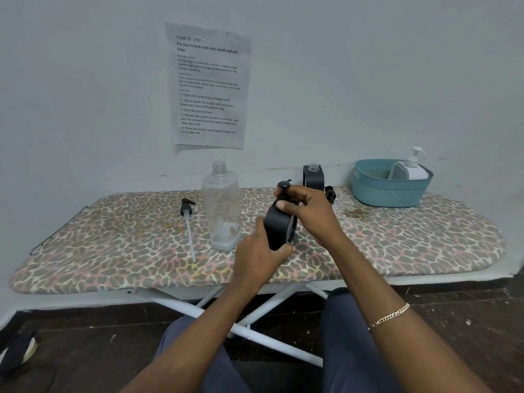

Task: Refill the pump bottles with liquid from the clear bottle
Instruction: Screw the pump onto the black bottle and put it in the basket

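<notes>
Gripping a matte black pump bottle (279, 225), both hands (304, 211)

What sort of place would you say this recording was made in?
Probably a domestic room set up for recording, not a workshop: the work surface is a leopard-print ironing board against a plain painted wall, a printed task sheet hangs on it, and a teal basket holds a white pump bottle.

Uncapped clear bottle (221, 211) stands upright left of tilted black pump bottle (279, 224).
</notes>
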